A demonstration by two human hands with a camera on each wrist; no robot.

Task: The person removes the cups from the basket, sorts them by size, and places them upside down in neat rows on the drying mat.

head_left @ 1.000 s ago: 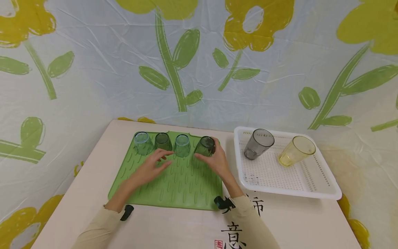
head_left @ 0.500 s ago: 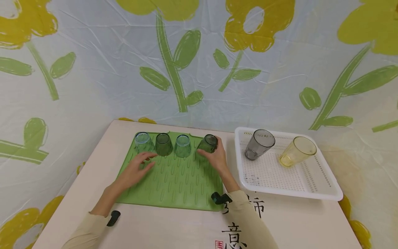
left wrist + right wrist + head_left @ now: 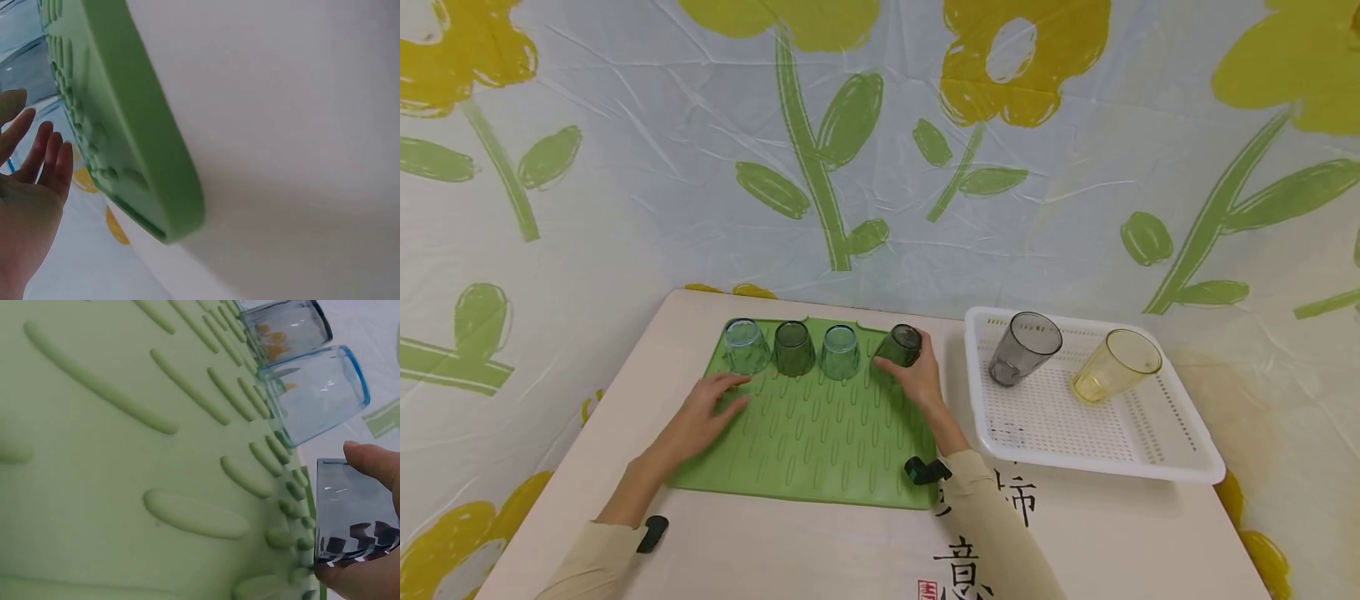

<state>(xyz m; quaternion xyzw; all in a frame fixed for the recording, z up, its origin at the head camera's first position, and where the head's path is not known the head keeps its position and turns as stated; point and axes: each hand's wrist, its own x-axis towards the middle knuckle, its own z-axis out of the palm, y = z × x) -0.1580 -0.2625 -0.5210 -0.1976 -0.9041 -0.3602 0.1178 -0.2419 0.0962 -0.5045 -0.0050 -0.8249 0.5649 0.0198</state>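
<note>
At the back right of the green draining mat, my right hand grips a dark grey glass that stands base up and slightly tilted. Thumb and fingers lie on opposite sides of that glass in the right wrist view. Three more upturned glasses form a row along the mat's back: a light blue one, a dark grey one and a pale blue-green one. Over the mat's left edge, my left hand holds nothing, its fingers spread loosely near the light blue glass.
Right of the mat stands a white perforated basket. Inside it, a grey glass and a yellow glass lean with their mouths up. A flowered cloth hangs behind the table, and black writing marks the tabletop near the front.
My left hand has drawn back leftward from the middle of the mat to its left edge. The right hand and its dark grey glass have shifted slightly right.
</note>
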